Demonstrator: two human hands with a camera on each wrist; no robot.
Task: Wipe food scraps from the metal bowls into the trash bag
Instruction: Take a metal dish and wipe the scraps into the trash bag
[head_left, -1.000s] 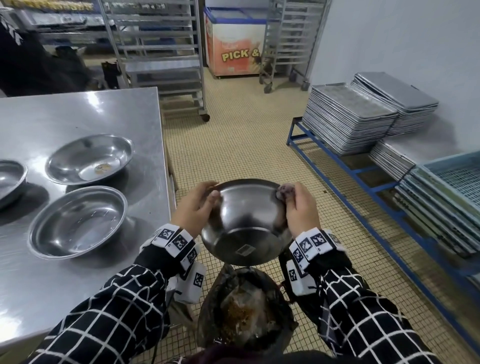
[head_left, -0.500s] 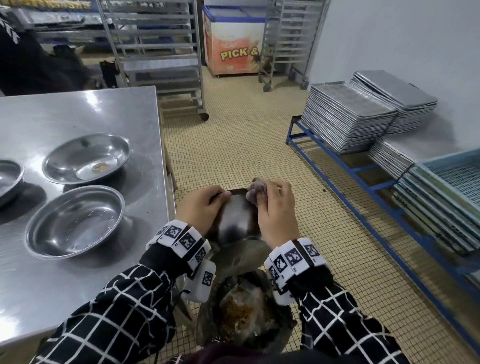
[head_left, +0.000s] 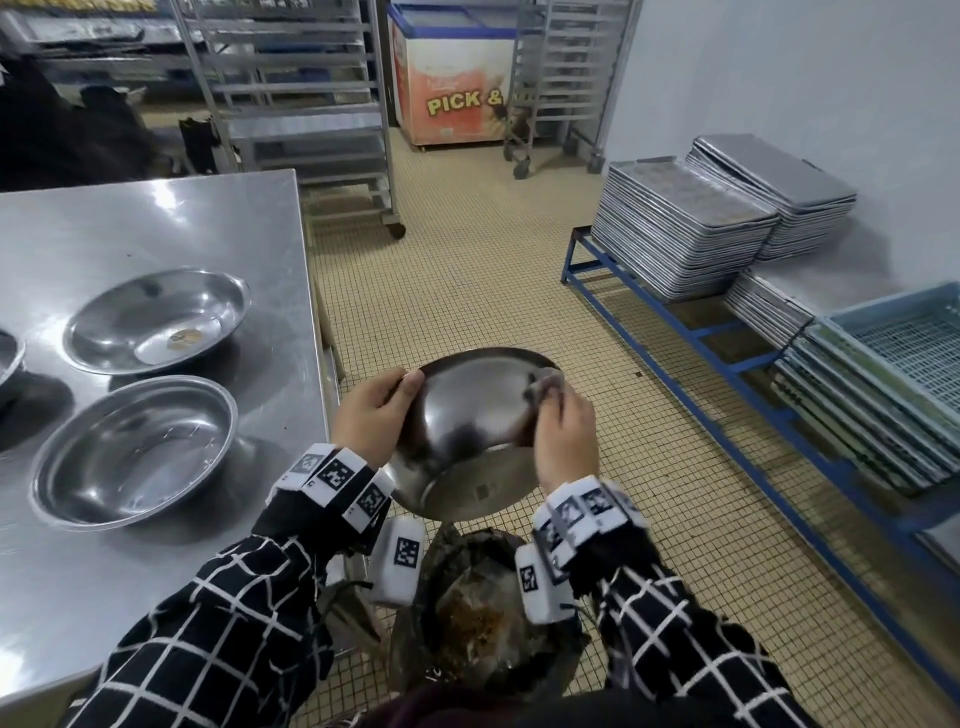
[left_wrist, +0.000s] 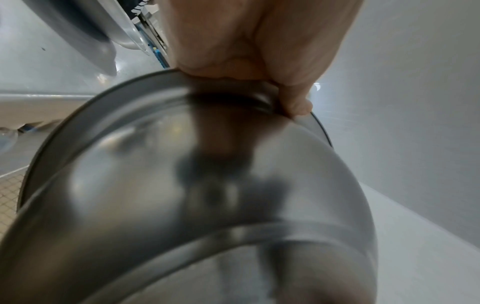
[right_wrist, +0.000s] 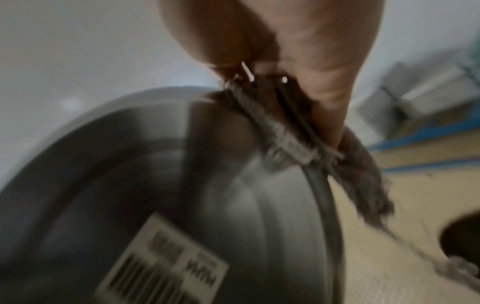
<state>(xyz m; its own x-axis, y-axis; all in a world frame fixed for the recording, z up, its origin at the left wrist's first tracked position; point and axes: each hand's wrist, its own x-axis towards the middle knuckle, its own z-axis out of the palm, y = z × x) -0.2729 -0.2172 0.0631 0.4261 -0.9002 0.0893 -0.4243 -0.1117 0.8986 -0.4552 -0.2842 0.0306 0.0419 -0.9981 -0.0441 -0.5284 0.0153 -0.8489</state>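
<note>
I hold a metal bowl (head_left: 467, 436) tipped on edge above the dark trash bag (head_left: 488, 629), its stickered base facing me. My left hand (head_left: 402, 384) grips the bowl's left rim, thumb on the outside; in the left wrist view the fingers (left_wrist: 296, 102) curl over the bowl (left_wrist: 182, 185) edge. My right hand (head_left: 556, 402) pinches a grey-brown cloth (head_left: 545, 382) against the right rim. In the blurred right wrist view the cloth (right_wrist: 363, 174) hangs over the bowl (right_wrist: 155, 185) rim. The bowl's inside is hidden.
On the steel table (head_left: 156, 218) at left lie a bowl with a brown scrap (head_left: 156, 317), a bare bowl (head_left: 132, 449) and a third bowl (head_left: 8, 358) cut off by the edge. Stacked trays (head_left: 680, 234) and crates (head_left: 893, 374) sit on a blue rack at right.
My right hand with the cloth swept left across the bowl's top rim, then came back to the right rim. The bowl tipped steeply and is now less tilted. The left hand kept its grip.
</note>
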